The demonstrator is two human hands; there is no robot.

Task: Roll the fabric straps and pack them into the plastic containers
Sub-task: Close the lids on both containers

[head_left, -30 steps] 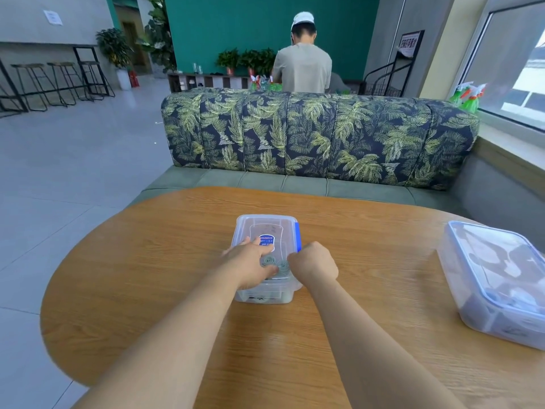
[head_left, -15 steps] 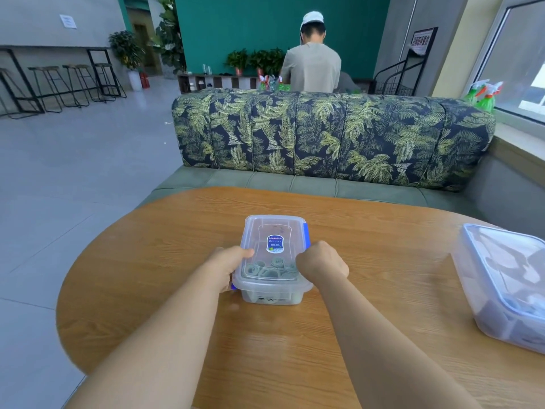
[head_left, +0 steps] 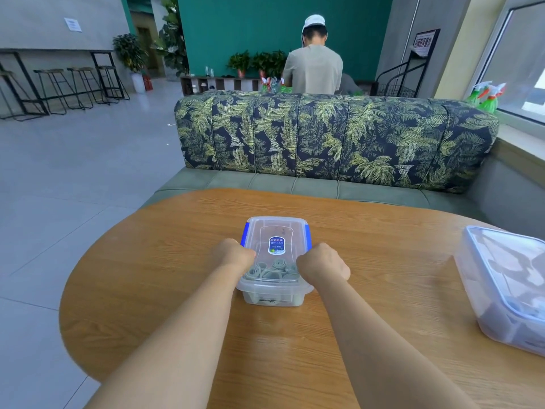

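Clamping the small container from both long sides, lid on, about mid-way across the wooden table straight ahead of the wearer. Gripping its left edge with the left hand, fingers curling down over the rim just below the left blue clip, fingertips tucking out of sight. Gripping the right edge with the right hand, clenching fist-like against the rim just below the right blue clip; not seeing whether any finger is hooking the clip itself. Seeing rolled straps through the clear lid, lying packed at the near end, between the two hands. Seeing a blue label at lid centre.

Differing from a second ago: no longer pressing the left hand down on the lid top, now holding at the left side instead, uncovering more of the lid and the straps under it. Keeping the right hand at the right edge, much as before. Exposing the left clip, hidden a second ago.

Also seeing a large container at the table's right edge, lid on, well apart, partly cut off. Seeing a leaf-print sofa beyond the table, a person behind it facing away, spray bottles on the window sill.
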